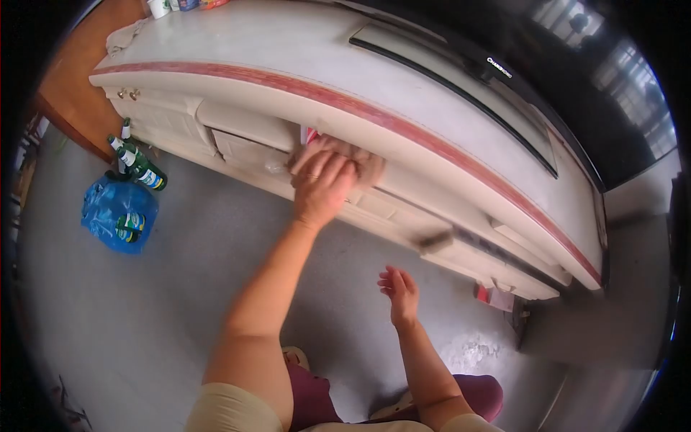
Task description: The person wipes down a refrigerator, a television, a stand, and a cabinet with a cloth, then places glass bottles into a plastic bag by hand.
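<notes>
At the cabinet's front, my left hand (327, 183) has its fingers curled over a blurred brownish-pink thing (368, 167). What kind of thing it is cannot be made out. A strip of red and white packaging (309, 135) shows just behind that hand, in a gap under the countertop. A small clear, shiny thing (274, 167) is left of it, against the cabinet. Lower down, my right hand (401, 291) hangs in the air over the floor, fingers loosely bent and apart, holding nothing.
A long white cabinet (173, 119) with a red-striped countertop (237, 54) curves across the view. A television (547, 79) stands at its back. Green bottles (144, 169) and a blue plastic bag (101, 216) are on the floor at left. A reddish box (495, 296) lies below the cabinet's right end.
</notes>
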`<state>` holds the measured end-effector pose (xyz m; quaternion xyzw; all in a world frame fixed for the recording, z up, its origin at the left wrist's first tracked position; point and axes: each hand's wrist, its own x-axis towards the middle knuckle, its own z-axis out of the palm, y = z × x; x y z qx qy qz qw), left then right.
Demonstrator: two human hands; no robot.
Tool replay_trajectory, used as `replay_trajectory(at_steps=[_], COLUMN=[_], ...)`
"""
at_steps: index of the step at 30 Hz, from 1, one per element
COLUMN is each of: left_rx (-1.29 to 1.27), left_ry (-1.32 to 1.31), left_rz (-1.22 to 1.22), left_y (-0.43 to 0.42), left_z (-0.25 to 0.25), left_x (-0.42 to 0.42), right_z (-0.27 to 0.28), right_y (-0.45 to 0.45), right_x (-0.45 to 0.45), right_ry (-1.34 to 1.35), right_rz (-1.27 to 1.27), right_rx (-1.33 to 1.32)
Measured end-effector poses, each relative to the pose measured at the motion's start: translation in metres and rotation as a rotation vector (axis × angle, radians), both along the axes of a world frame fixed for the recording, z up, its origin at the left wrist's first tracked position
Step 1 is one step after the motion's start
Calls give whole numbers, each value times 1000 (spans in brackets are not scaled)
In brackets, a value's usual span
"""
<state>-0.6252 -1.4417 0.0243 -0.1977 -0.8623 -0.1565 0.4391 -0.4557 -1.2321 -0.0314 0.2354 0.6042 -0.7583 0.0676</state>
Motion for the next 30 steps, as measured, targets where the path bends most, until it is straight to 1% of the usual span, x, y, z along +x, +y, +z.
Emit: replay_trajectory(at_steps=[4,7,9,11,14,15,17,20,21,25,27,28,30], left_rx=[-19,-21,174,1720,1395,1668,1766,1136,891,462,531,625,747], left_ry=[67,-168,-247,-264,-297,-257,-386,-343,-230,-521,-525,-636,-467], left_rz=[-1,190,341,-79,257,-14,-142,260,216,98,2,-54,-57], left_y=[-31,-68,-98,-121,-162,-155,-110,12,19,39,55,55,51], left_z=[-16,-60,-61,-82,-142,-163,-170,-99,-87,-57,-62,-62,-64], left_x=[3,4,19,18,0,-14,-26,3,10,42,45,43,33], right_z=[-6,-2,-4,-11,-13,-15,-21,-22,-20,-15,-17,-18,-18], right_y=[-5,-10,-13,-12,-16,-17,-17,-22,-24,-35,-42,-46,-47], right_x=[2,1,2,2,5,6,8,10,9,5,4,3,3], right_ry=[-31,-54,-64,-71,-90,-96,-105,-92,-105,-113,-111,-118,-104], right_rz=[28,82,102,108,80,87,98,101,98,115,131,134,158], right_rx=[-29,-23,-16,-6,40,41,50,58,67,103,112,111,138])
